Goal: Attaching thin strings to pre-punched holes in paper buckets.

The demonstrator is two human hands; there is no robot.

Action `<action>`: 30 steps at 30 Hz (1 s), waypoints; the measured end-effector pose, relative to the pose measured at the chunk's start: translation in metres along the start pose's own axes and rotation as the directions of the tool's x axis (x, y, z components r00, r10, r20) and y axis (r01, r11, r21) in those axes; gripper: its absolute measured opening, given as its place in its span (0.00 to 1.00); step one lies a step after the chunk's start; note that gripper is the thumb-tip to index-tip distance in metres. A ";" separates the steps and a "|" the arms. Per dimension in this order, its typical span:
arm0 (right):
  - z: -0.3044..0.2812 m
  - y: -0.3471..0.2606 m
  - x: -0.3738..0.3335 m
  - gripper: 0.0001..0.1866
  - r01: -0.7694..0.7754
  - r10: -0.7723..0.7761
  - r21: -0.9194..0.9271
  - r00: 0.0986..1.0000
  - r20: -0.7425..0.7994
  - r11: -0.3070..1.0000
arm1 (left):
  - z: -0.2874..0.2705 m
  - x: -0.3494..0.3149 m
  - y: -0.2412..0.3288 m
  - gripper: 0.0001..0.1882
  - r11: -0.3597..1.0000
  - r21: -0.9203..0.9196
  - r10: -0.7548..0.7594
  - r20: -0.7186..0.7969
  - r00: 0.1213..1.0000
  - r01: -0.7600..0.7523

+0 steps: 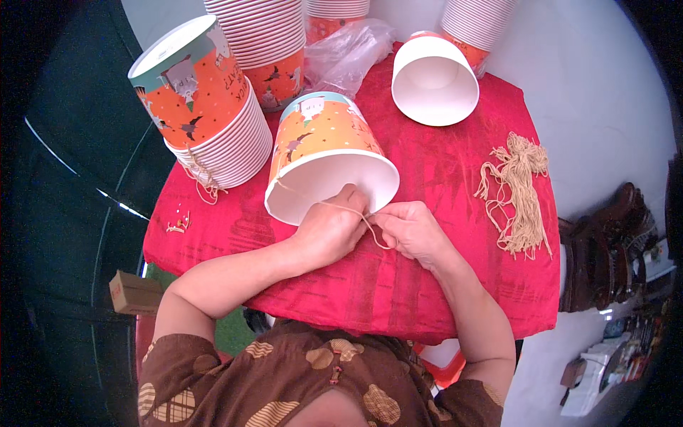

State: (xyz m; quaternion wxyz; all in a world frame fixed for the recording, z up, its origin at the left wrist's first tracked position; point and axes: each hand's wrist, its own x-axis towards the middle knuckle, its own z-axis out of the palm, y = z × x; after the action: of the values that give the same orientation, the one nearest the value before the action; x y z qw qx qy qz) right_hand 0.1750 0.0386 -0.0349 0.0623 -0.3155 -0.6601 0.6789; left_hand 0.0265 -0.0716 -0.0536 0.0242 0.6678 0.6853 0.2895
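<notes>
An orange paper bucket with Halloween figures lies tilted on the table, its white open mouth facing me. A thin beige string comes from the left of its rim, crosses over my left hand and hangs in a loop below my right. My left hand is closed at the lower right of the rim, its fingers partly inside the mouth and pinched at the string. Beside it, my right hand pinches the string close to the rim. The fingertips of both hands nearly meet, and what lies between them is partly hidden.
A red cloth covers the table. Stacked buckets stand at left, with taller stacks behind and a clear plastic bag. Another bucket lies at the back right. A bundle of beige strings rests at right.
</notes>
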 end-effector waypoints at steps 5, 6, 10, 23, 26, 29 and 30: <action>-0.001 0.005 0.002 0.10 0.020 -0.020 -0.020 0.999 -0.027 1.000 | -0.001 0.002 -0.002 0.12 0.999 -0.040 0.013 0.013 1.000 -0.013; -0.001 0.006 0.003 0.09 0.021 -0.023 -0.048 0.999 -0.038 0.999 | 0.000 0.001 -0.004 0.11 0.998 -0.055 0.020 0.015 1.000 -0.019; 0.000 0.004 0.002 0.10 0.026 -0.028 -0.066 0.999 -0.042 0.997 | 0.000 0.001 -0.008 0.10 0.996 -0.086 0.034 0.020 0.999 -0.032; -0.003 -0.004 -0.003 0.11 -0.025 0.023 0.073 0.999 0.028 0.997 | -0.006 0.004 0.004 0.17 1.000 -0.019 0.009 0.057 0.998 -0.008; -0.005 -0.002 -0.002 0.11 -0.034 0.030 0.098 0.998 0.050 0.995 | -0.002 0.003 0.002 0.15 1.000 0.000 0.013 0.039 0.999 -0.013; -0.006 0.000 -0.002 0.11 -0.034 0.028 0.113 0.998 0.053 0.993 | -0.001 0.003 0.002 0.13 1.000 0.014 -0.015 0.040 0.999 0.014; -0.006 0.001 -0.002 0.11 -0.035 0.029 0.119 0.998 0.054 0.992 | 0.000 0.003 0.001 0.12 0.999 0.013 -0.034 0.044 0.998 0.034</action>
State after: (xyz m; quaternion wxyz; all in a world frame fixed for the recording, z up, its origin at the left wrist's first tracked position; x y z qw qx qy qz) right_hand 0.1798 0.0426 -0.0345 0.0531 -0.3039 -0.6144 0.7262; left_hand 0.0272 -0.0694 -0.0516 0.0402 0.6625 0.6976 0.2697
